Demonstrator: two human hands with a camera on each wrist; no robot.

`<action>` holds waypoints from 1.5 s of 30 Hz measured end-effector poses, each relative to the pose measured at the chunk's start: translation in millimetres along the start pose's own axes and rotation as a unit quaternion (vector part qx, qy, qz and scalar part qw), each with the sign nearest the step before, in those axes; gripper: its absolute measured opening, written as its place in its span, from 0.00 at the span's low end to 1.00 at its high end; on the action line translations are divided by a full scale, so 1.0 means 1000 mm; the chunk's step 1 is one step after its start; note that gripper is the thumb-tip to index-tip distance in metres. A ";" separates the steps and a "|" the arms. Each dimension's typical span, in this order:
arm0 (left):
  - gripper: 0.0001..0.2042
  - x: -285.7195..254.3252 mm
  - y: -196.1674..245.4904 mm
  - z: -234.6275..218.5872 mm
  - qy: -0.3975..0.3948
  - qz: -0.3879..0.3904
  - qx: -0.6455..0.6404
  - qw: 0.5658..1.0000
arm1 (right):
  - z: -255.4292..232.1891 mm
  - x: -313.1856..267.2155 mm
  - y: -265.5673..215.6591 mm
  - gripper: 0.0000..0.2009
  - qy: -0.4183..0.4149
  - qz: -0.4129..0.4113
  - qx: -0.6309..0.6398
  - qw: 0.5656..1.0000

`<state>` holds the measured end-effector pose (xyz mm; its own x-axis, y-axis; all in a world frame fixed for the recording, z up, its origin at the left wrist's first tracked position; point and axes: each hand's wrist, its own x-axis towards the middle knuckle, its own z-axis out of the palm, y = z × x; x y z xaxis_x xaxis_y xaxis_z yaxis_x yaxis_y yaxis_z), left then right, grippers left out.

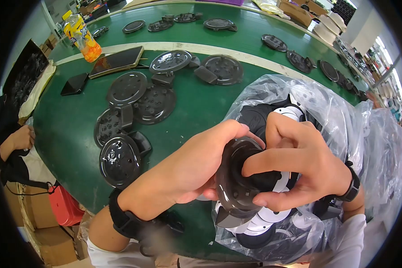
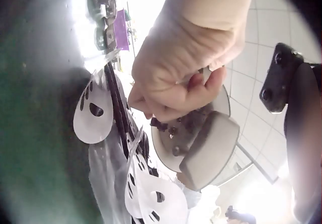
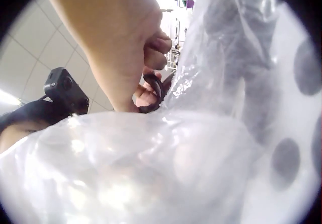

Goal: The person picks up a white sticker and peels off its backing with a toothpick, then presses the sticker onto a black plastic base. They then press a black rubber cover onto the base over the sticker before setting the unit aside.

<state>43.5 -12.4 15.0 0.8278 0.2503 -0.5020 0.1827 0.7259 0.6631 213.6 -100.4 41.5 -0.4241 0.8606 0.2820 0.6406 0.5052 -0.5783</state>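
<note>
"Well, where's the dark round part (image 1: 231, 192)?"

"Right of centre, long axis near vertical, its left edge gripped by the left hand's (image 1: 201, 165) curled fingers."

"And the right hand (image 1: 306, 161)?"

"On its right: bent index and thumb pinch a black piece (image 1: 264, 181) against it."

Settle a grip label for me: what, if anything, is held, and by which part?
The dark round part, by its rim in the left hand; the right hand's thumb and finger touch its face.

The glossy, smoky-dark disc (image 1: 229, 183) was tilted, tab (image 1: 229, 219) near seven o'clock, at the plastic bag's (image 1: 262, 87) nine-o'clock side.
</note>
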 end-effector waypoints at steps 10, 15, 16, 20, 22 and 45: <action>0.20 0.001 -0.003 0.002 0.008 0.033 0.010 0.999 | 0.001 0.002 -0.003 0.19 0.022 -0.051 -0.055 0.997; 0.19 0.003 -0.006 0.001 0.009 0.041 0.001 0.999 | -0.002 0.001 -0.001 0.21 0.011 -0.053 -0.079 0.995; 0.19 0.004 -0.006 0.001 0.004 0.041 0.001 0.999 | -0.002 0.001 -0.001 0.21 0.011 -0.052 -0.079 0.995; 0.19 0.006 -0.007 -0.005 -0.001 0.048 0.002 0.999 | -0.002 0.003 -0.001 0.22 0.009 -0.043 -0.076 0.996; 0.20 0.006 -0.006 -0.005 0.002 0.045 -0.003 0.999 | -0.003 0.003 -0.001 0.23 0.009 -0.037 -0.075 0.996; 0.20 0.004 -0.001 -0.007 -0.003 0.158 0.094 0.983 | -0.003 0.001 0.004 0.20 -0.004 -0.033 -0.053 0.998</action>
<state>43.4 -7.3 8.4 0.8622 0.4399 -0.2511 0.0095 0.4816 0.8763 217.9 -97.2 41.8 -0.4725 0.8252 0.3095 0.6748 0.5647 -0.4752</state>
